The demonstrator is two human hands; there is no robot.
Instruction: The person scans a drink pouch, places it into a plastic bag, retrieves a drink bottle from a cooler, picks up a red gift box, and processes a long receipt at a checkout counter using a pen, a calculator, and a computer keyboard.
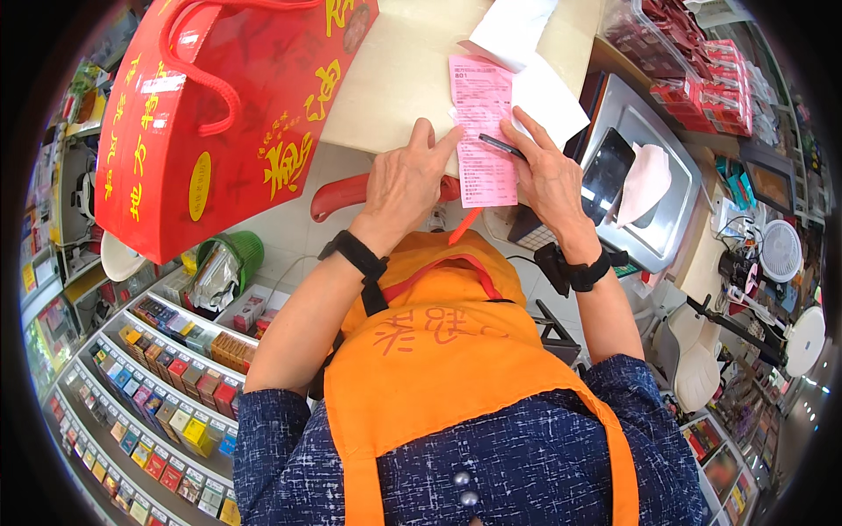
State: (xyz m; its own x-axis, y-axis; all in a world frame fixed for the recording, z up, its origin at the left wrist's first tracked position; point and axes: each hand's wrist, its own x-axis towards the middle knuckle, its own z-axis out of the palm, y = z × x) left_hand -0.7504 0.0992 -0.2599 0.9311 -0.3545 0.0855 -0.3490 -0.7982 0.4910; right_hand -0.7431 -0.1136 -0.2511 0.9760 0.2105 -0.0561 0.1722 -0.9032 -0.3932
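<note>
A long pink printed receipt [485, 98] lies at the counter's edge, its lower end hanging over. My left hand [411, 167] is at its left side, index fingertip touching the paper; whether the thumb grips it from beneath cannot be told. My right hand [549, 171] is at the right side, holding a black pen [501, 145] that points left across the receipt, with fingers extended onto the paper's edge. White paper sheets [549, 98] lie behind and to the right of the receipt. An orange apron covers my front.
A large red gift box [217, 131] with a rope handle stands at left. At right, a smartphone [608, 174] and a pale paper piece [644, 177] rest on a metallic surface [664, 230]. A green wastebasket [250, 256] and shelves of small packs [171, 368] are lower left.
</note>
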